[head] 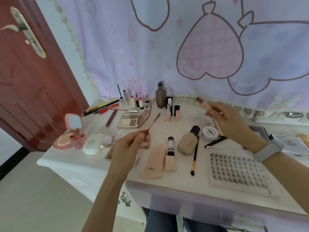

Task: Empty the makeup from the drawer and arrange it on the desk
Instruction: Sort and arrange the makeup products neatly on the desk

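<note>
A thin red applicator wand is pinched between the thumb and curled fingertips of the left hand, its tip slanting up and away above the desk. A pink tube with a dark end is gripped in the curled fingers of the right hand, held raised near the back edge of the desk; a grey wristband is worn on that wrist. Just beyond the left fingertips an open eyeshadow palette is laid flat, and a brown pump bottle is stood upright farther back against the pink printed cloth. Between the two hands, nearer the person, a beige foundation bottle, a black-and-white tube and a black brush are laid side by side. A small white jar is seen just below the right fingers. Below the right wrist a clear tray of false lashes is laid. To the left of the left hand a white bottle and an open pink compact with its mirror raised are placed.
</note>
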Available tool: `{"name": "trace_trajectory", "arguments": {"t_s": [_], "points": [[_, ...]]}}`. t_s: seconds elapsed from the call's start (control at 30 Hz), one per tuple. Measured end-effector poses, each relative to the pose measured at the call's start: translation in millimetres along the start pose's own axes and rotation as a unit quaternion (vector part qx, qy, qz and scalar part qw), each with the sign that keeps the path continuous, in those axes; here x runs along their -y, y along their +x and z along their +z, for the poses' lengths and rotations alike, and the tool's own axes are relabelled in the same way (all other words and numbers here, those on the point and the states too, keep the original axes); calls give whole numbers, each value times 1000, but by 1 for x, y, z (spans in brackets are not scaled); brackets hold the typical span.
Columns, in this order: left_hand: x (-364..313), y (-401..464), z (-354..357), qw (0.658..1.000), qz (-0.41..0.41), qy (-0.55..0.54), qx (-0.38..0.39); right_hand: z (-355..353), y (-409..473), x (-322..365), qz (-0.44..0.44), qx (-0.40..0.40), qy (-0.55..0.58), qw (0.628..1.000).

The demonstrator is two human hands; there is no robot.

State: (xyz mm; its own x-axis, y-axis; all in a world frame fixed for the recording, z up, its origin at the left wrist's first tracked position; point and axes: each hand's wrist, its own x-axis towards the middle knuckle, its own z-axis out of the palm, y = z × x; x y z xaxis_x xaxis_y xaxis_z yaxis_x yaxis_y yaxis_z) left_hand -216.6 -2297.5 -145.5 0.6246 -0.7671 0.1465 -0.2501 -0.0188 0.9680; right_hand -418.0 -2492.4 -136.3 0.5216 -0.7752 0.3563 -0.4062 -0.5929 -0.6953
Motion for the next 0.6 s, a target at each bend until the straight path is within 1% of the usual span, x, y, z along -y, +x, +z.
{"name": "trace_trajectory", "arguments": {"t_s": [0.07,0.1,0.13,0.17,0.2,0.3,0.4,0.53,0.6], "points": [[0,3,5,995,-51,-85,-6,3,0,0,73,-37,136,987],[-1,4,9,988,-76,-137,1,6,0,0,92,-43,170,980],[-2,6,13,979,-95,-180,7,9,-1,0,101,-45,186,976],[-4,8,18,974,-107,-199,8,12,-1,1,104,-46,192,975],[-5,11,25,974,-111,-196,7,15,-1,2,104,-49,188,975],[-5,26,46,988,-87,-128,13,25,5,4,98,-50,155,982],[-4,46,68,998,-51,-41,21,39,13,2,86,-17,105,991],[-3,71,89,999,-10,40,7,52,23,0,68,27,15,997],[2,80,97,997,-5,79,4,57,28,-2,59,54,-26,996]]}}
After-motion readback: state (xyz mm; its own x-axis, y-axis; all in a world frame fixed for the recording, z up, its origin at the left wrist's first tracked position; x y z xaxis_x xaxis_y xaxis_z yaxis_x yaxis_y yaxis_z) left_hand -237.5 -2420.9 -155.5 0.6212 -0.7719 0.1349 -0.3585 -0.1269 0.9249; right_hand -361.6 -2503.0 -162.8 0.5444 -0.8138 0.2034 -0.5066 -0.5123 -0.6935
